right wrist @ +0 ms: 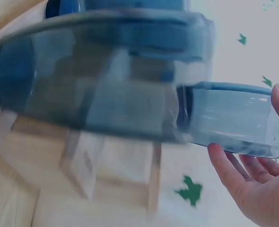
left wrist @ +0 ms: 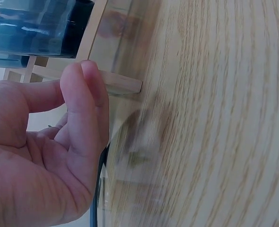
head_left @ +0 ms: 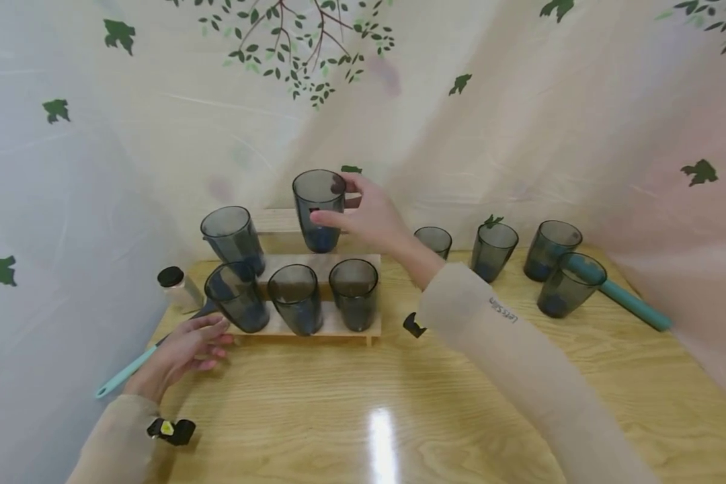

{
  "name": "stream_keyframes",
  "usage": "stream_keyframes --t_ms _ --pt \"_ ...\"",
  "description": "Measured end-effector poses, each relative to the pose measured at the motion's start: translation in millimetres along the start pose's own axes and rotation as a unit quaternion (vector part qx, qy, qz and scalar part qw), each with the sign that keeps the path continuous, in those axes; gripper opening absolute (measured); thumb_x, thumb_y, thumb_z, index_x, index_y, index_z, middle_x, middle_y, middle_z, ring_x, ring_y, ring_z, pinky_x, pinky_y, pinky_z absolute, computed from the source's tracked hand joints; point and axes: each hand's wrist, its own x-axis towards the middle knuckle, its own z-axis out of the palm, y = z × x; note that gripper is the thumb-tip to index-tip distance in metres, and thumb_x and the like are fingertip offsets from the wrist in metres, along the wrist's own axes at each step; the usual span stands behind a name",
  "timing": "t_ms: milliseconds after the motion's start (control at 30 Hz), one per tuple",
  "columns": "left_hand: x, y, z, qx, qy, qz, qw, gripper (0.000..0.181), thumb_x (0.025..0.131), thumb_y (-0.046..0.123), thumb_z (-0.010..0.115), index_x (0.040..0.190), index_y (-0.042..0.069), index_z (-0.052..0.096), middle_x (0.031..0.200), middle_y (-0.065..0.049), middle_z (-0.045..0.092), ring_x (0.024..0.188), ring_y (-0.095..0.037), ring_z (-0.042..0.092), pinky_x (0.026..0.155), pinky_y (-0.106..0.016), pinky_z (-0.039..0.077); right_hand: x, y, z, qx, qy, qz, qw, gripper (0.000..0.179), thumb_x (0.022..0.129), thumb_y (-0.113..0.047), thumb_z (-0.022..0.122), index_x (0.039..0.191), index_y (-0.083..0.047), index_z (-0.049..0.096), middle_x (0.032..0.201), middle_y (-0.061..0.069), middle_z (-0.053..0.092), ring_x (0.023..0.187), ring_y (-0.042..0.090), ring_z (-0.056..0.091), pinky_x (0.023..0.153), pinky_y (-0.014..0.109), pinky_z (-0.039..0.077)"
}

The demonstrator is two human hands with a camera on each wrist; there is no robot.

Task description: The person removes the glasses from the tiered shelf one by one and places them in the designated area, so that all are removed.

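Note:
My right hand [head_left: 372, 212] grips a smoky blue-grey drinking glass [head_left: 320, 191] by its side, upright, over the back of a stepped wooden rack [head_left: 372, 331]. In the right wrist view, thumb and fingers sit around the lower end of that glass [right wrist: 234, 118]. Three like glasses line the front step: left [head_left: 236, 299], middle [head_left: 294, 302] and right [head_left: 355, 296]. Another glass [head_left: 231, 235] stands behind them at the left. My left hand [head_left: 187, 346] hovers at the rack's left front corner by the nearest glass, fingers loosely bent, holding nothing.
Several more glasses [head_left: 495, 249] stand on the wooden table [head_left: 460, 417] right of the rack, near a teal rod [head_left: 635, 306]. A black-lidded jar [head_left: 181, 290] and a utensil with a mint handle [head_left: 127, 371] are at the left. A leaf-patterned curtain [head_left: 429, 134] hangs behind.

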Motion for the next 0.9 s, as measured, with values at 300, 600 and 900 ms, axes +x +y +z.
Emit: stream_keyframes --t_ms 300,600,900 --pt "-1.8 0.9 -1.0 0.006 -0.005 0.000 1.0000 0.068 0.105 0.041 0.057 0.151 -0.001 0.029 0.107 -0.003 0.070 0.083 -0.017 0.067 0.068 -0.033 0.059 -48.7 22 -65 0.002 0.062 0.024 0.9978 0.082 0.078 -0.053 0.086 0.146 -0.026 0.050 0.134 -0.005 0.057 0.119 0.015 0.056 0.091 0.045 0.051" --pt "-0.5 -0.1 -0.4 0.001 -0.003 -0.001 1.0000 0.070 0.103 0.044 0.058 0.150 0.000 0.030 0.106 -0.003 0.070 0.083 -0.016 0.068 0.067 -0.033 0.059 -107.5 63 -113 -0.070 0.103 0.065 0.9901 0.085 0.082 -0.053 0.082 0.153 -0.026 0.043 0.138 -0.001 0.055 0.119 0.019 0.057 0.086 0.046 0.049" --pt "-1.9 0.1 -0.2 0.004 0.002 0.000 1.0000 0.073 0.104 0.042 0.058 0.153 -0.001 0.026 0.106 -0.003 0.070 0.083 -0.016 0.067 0.067 -0.032 0.059 -153.2 115 -137 -0.144 0.129 0.105 0.9755 0.089 0.084 -0.054 0.080 0.156 -0.019 0.039 0.141 0.010 0.054 0.122 0.033 0.055 0.085 0.054 0.049"
